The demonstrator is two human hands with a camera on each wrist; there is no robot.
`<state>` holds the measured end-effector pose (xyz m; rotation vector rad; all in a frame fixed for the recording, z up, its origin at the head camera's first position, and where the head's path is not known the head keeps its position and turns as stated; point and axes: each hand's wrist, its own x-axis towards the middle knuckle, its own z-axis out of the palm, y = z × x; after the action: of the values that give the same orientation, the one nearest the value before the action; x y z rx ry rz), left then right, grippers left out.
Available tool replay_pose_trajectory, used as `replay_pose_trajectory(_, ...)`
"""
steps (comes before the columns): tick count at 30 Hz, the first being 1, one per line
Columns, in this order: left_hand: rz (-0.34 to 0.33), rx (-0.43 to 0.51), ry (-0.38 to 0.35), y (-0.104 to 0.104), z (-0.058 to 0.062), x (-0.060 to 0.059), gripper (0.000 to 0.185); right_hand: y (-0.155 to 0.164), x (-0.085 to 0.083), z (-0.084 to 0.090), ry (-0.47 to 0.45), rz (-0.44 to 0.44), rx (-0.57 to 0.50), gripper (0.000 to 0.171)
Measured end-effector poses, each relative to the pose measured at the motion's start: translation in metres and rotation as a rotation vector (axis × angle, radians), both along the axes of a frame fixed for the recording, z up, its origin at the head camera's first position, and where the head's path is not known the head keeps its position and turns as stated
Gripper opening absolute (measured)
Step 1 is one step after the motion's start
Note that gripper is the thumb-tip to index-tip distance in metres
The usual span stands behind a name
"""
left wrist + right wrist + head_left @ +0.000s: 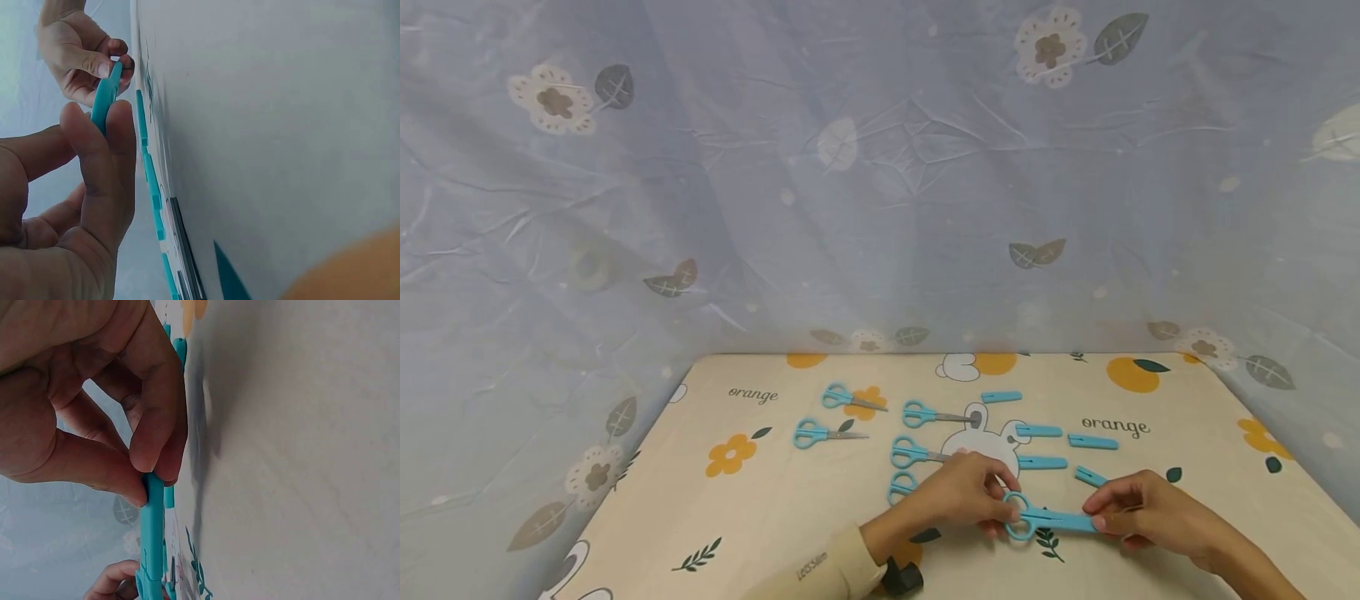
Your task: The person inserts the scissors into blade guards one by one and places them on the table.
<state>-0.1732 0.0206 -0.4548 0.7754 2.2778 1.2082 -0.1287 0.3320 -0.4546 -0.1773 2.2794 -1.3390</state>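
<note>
A pair of light-blue scissors (1033,518) with a blue cover (1073,522) over its blades hovers just above the table (775,508), near the front. My left hand (992,500) grips the handle rings. My right hand (1108,515) pinches the far end of the cover between thumb and fingers. In the left wrist view, my left hand's fingers (94,156) curl round the blue scissors (105,97), and the right hand (87,56) holds the other end. The right wrist view shows thumb and fingers (147,462) pinching the cover (152,537).
Several more blue scissors (823,433) (932,414) lie on the orange-print cloth behind my hands. Loose blue covers (1039,431) (1093,442) lie to their right. A blue floral curtain (880,167) hangs around the table's back and sides.
</note>
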Motion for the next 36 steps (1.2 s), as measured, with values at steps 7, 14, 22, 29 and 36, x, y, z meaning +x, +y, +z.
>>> replay_pose_trajectory(7,0.02,-0.04,0.038,0.007,0.0035,0.0027,0.017,0.0052,0.0023,-0.0019,0.009,-0.006,0.0,0.026)
replay_pose_trajectory(14,0.012,-0.06,0.062,0.0091,0.004,0.002,0.02,0.0052,0.0034,-0.0022,0.008,-0.022,0.028,0.023)
replay_pose_trajectory(22,-0.019,-0.096,0.022,0.0092,0.004,0.0021,0.024,0.0048,0.0042,-0.0033,0.022,-0.033,0.069,0.018)
replay_pose_trajectory(29,-0.043,-0.135,0.02,0.006,0.0052,0.0023,0.033,0.0045,0.004,-0.0061,0.05,-0.019,0.067,0.017)
replay_pose_trajectory(36,-0.056,-0.163,0.026,0.0028,0.0081,0.0027,0.038,0.0008,0.0039,-0.0042,0.059,-0.028,0.104,0.02)
